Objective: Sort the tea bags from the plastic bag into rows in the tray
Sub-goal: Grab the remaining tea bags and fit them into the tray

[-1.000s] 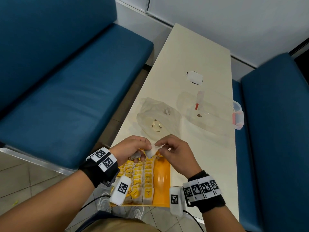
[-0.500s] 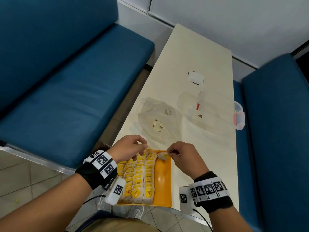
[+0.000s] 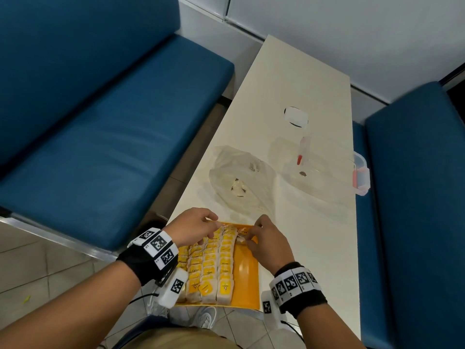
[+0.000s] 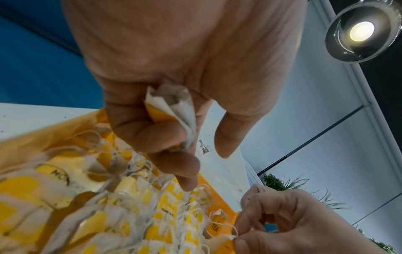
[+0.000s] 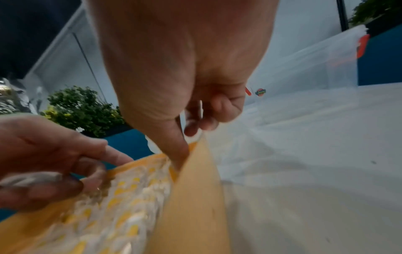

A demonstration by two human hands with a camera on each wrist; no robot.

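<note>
Yellow tea bag rows [image 3: 210,263] lengthwise along tray [image 3: 247,273], near→far.

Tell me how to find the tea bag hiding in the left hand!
Start at the orange tray at the table's near end. Above its far left corner is the left hand. Its fingers grip one crumpled tea bag, lifted off the rows, unlike the others lying flat.

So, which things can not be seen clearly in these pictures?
- Plastic bag: how many tea bags remain is unclear in the head view, the film is cloudy.
- Tray rows: blurred in the right wrist view.
- Left hand: its tea bag is half covered by fingers.
</note>
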